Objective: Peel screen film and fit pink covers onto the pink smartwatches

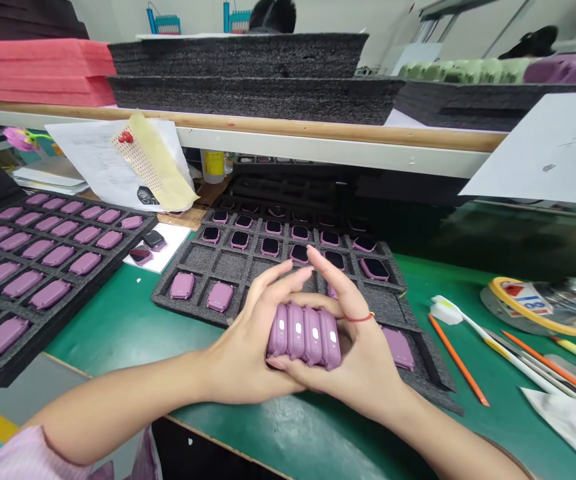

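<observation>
Four mauve smartwatch cases (304,337) are held side by side in a tight row, with small white marks showing on their upper faces, and are clasped between the left hand (251,337) and the right hand (361,360) over a black foam tray (168,299) toward the front edge of the table (118,340). A narrow grip is kept by both hands, with the row cupped from its two ends and from below, while the right index finger (321,267) is raised toward the tray's far rows. A thin red thread (359,318) is worn on the right hand, and a pale pink sleeve (28,457) is seen at the bottom left corner. Dark-faced watch cases (271,247) are set one to a compartment in the far rows of the tray, and mauve cases (182,285) are seated nearer the front. A second foam tray (118,263) filled with mauve cases lies at the left edge of the table, beside a white card (175,243) carrying two dark cases (154,239). A tape roll (541,307), an orange stick (458,360) and a white-handled brush (488,347) are laid toward the right edge, and stacks of charcoal foam sheets (238,57) are ranged on a wood-edged shelf (218,120) beyond
</observation>
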The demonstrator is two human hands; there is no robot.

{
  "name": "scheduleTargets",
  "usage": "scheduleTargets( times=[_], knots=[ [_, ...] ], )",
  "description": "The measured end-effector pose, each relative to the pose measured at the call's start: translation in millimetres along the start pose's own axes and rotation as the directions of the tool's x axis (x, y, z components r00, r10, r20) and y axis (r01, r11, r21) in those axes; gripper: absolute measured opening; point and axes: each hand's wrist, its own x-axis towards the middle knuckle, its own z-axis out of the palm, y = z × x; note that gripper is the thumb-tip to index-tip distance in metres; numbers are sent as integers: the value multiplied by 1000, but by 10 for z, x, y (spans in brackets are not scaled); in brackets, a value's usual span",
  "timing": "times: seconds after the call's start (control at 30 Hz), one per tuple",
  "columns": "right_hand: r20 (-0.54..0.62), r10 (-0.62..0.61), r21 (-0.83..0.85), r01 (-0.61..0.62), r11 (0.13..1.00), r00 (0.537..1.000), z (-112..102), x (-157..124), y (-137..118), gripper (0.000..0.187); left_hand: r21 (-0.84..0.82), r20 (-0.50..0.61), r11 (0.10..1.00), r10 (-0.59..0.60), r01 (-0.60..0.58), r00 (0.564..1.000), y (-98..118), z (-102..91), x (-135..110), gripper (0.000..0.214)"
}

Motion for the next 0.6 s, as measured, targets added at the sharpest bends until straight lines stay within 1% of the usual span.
scheduleTargets(
  times=[0.03, 0.07, 0.1, 0.13, 0.17, 0.23, 0.27, 0.3, 0.37, 0.43, 0.53, 0.6],
  knots=[
    [-14, -34, -20, 34, 999, 999, -6, -3, 11, 111, -83, 9, 993, -80, 81, 997, 27, 4, 7, 122],
    [-19, -67, -34, 67, 997, 998, -13, -5, 24, 109, -187, 32, 968, -166, 169, 986, 59, 5, 21, 125],
    [-22, -105, -43, 104, 994, 994, -19, -3, 39, 106, -289, 73, 925, -237, 248, 969, 95, 3, 43, 121],
    [-23, -143, -52, 142, 989, 989, -26, 1, 55, 103, -372, 117, 877, -279, 302, 953, 130, 0, 69, 110],
    [-21, -183, -63, 182, 981, 983, -32, 7, 72, 99, -430, 150, 839, -296, 332, 943, 162, -3, 98, 92],
    [-5, -252, -85, 251, 964, 968, -41, 22, 104, 96, -475, 174, 808, -302, 348, 937, 205, -6, 146, 62],
    [1, -275, -91, 274, 957, 961, -45, 30, 115, 97, -475, 169, 807, -308, 351, 936, 215, -6, 159, 54],
    [8, -290, -93, 289, 953, 957, -49, 38, 122, 98, -471, 163, 805, -322, 360, 933, 216, -4, 163, 52],
    [31, -306, -94, 307, 947, 952, -55, 53, 126, 99, -481, 148, 795, -342, 370, 928, 200, 1, 144, 56],
    [49, -318, -95, 321, 942, 947, -61, 64, 123, 97, -517, 159, 775, -330, 363, 931, 170, 1, 108, 56],
    [63, -330, -100, 335, 937, 942, -66, 73, 124, 98, -580, 192, 730, -310, 362, 931, 129, -11, 71, 45],
    [63, -330, -102, 335, 937, 942, -67, 72, 132, 101, -591, 191, 727, -297, 351, 936, 116, -17, 71, 39]
  ],
)
